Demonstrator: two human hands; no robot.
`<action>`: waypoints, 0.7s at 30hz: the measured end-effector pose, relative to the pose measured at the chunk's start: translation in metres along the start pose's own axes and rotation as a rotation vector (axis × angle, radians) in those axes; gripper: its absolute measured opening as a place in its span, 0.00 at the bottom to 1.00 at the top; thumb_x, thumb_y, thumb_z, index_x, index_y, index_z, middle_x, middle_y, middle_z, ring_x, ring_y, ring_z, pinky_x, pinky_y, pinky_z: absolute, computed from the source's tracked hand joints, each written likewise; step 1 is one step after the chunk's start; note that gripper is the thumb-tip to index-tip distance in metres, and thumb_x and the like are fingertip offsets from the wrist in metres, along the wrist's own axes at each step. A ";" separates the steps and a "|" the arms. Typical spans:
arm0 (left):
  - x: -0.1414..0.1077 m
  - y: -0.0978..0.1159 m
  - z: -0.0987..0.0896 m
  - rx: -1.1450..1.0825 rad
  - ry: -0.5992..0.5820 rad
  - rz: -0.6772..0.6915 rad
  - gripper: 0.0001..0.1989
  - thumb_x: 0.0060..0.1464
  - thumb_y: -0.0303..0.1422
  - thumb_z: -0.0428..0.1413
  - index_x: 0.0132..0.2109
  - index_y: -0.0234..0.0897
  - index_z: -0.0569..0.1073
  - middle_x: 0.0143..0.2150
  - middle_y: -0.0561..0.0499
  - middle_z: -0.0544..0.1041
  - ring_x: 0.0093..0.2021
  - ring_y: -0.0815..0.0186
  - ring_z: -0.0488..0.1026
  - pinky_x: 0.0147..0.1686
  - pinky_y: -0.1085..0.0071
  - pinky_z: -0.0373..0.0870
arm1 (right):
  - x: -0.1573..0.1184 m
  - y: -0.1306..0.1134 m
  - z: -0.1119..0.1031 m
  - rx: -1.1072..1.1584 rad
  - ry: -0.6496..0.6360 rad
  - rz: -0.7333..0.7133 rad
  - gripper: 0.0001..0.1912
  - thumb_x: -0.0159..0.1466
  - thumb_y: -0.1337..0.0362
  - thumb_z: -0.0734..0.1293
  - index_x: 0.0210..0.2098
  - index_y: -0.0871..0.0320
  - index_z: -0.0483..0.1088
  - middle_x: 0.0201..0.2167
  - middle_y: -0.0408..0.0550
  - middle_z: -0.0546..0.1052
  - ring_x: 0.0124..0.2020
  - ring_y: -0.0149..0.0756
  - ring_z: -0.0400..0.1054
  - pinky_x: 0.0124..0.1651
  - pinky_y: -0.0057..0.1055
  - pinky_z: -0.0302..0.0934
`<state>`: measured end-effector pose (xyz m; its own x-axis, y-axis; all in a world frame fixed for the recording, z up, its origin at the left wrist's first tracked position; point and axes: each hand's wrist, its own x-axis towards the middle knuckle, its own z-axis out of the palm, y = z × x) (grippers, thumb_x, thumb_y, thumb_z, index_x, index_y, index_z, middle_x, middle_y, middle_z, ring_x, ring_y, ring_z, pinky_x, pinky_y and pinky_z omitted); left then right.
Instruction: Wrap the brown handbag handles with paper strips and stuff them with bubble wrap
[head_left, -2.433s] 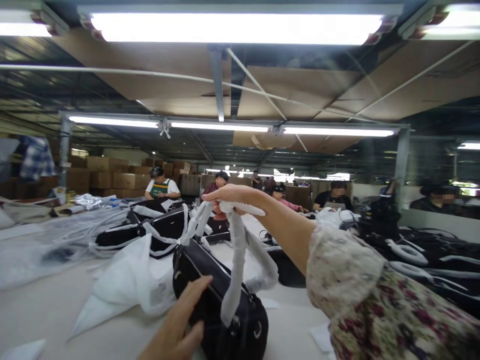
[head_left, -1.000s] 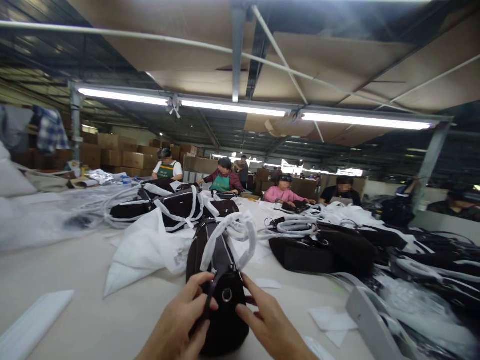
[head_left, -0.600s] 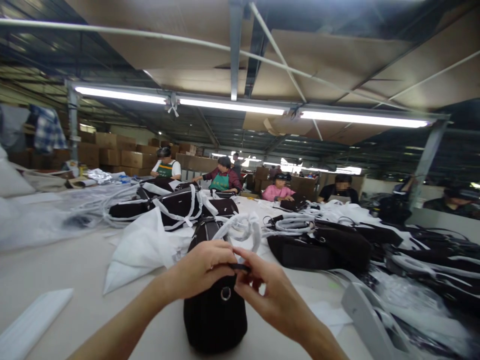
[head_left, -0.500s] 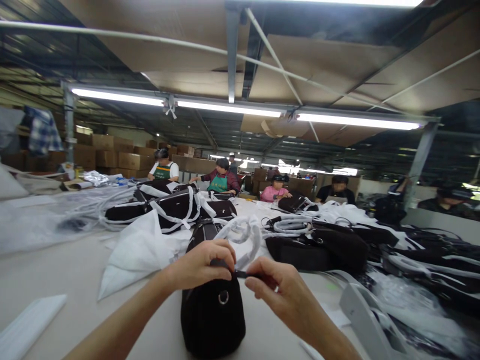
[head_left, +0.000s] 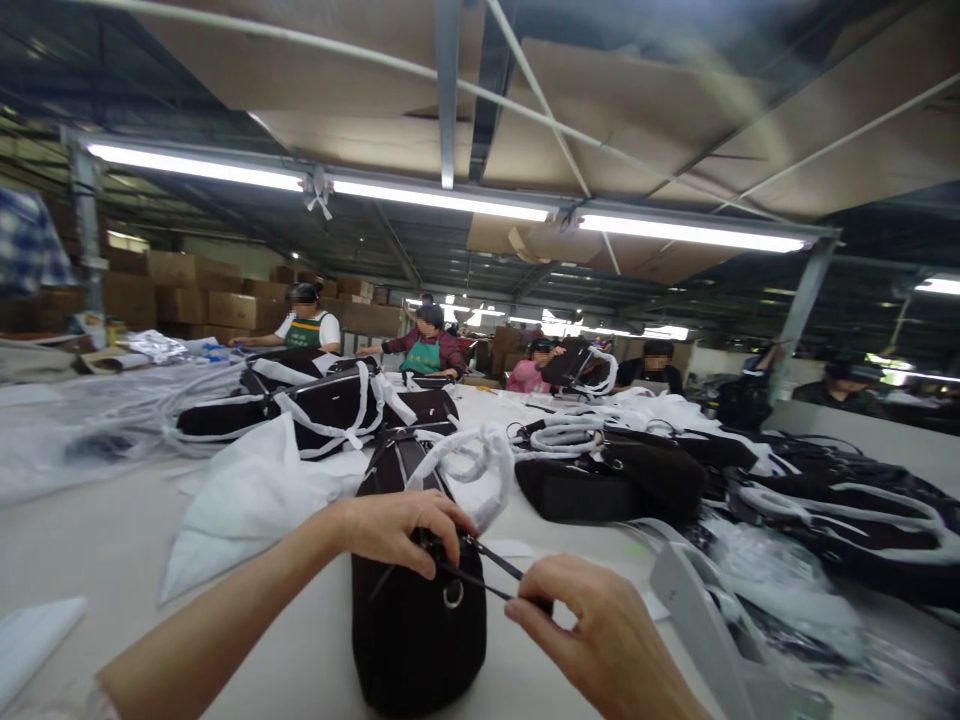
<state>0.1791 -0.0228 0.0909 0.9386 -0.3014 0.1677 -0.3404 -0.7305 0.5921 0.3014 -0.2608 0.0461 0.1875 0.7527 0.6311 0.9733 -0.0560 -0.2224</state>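
Black handbag [head_left: 416, 640] stands on its end near the front edge of the white worktable [head_left: 75, 560], roughly midway along it, as I follow from my remote view. Its carrying handles [head_left: 469, 465] are sheathed in white wrapping, which looks finished, and a thin black strap [head_left: 480, 570] runs out from the top, just above a metal ring [head_left: 452, 596] (small, but it catches the light). Whether the strap is fastened yet, I cannot tell. The left hand [head_left: 397, 530] presses over the bag's top, its fingers curled down around the strap's base. The right hand [head_left: 592, 630] pinches the strap's far end between thumb and forefinger, drawing it taut. Compared with the earlier view, the hands have moved apart and the strap now stretches out to the right. A white plastic bag [head_left: 247, 500] lies to the left, and another black bag [head_left: 600, 485] sits to the right.
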 end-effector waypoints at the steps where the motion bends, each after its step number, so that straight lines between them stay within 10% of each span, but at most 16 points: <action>1: -0.002 -0.001 0.001 -0.002 0.015 -0.002 0.09 0.53 0.35 0.63 0.43 0.46 0.82 0.59 0.47 0.75 0.60 0.52 0.69 0.60 0.60 0.62 | 0.000 0.001 -0.001 -0.007 -0.007 0.001 0.11 0.60 0.66 0.72 0.23 0.54 0.69 0.22 0.37 0.74 0.24 0.32 0.70 0.28 0.28 0.56; 9: -0.008 0.003 0.004 -0.045 0.068 -0.019 0.09 0.54 0.40 0.61 0.42 0.48 0.83 0.58 0.48 0.76 0.59 0.52 0.70 0.61 0.60 0.61 | -0.008 0.009 -0.006 0.043 -0.005 -0.189 0.08 0.68 0.68 0.63 0.31 0.54 0.68 0.47 0.49 0.76 0.40 0.34 0.76 0.39 0.26 0.68; 14: -0.007 0.004 0.005 -0.041 0.091 -0.020 0.11 0.59 0.40 0.56 0.41 0.50 0.83 0.56 0.50 0.77 0.57 0.54 0.71 0.59 0.63 0.63 | -0.008 0.010 -0.008 -0.132 0.066 -0.350 0.15 0.73 0.64 0.58 0.30 0.55 0.66 0.30 0.43 0.75 0.30 0.31 0.71 0.31 0.25 0.60; 21: -0.003 0.003 0.009 -0.034 0.058 -0.052 0.11 0.58 0.38 0.56 0.41 0.48 0.83 0.57 0.50 0.76 0.58 0.55 0.70 0.62 0.63 0.60 | 0.019 0.009 0.009 -0.359 0.545 -0.280 0.17 0.70 0.69 0.62 0.23 0.54 0.61 0.18 0.39 0.62 0.21 0.31 0.57 0.27 0.32 0.49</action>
<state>0.1753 -0.0298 0.0846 0.9570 -0.2268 0.1808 -0.2898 -0.7228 0.6274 0.3124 -0.2408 0.0498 -0.1279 0.3404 0.9315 0.9605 -0.1916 0.2019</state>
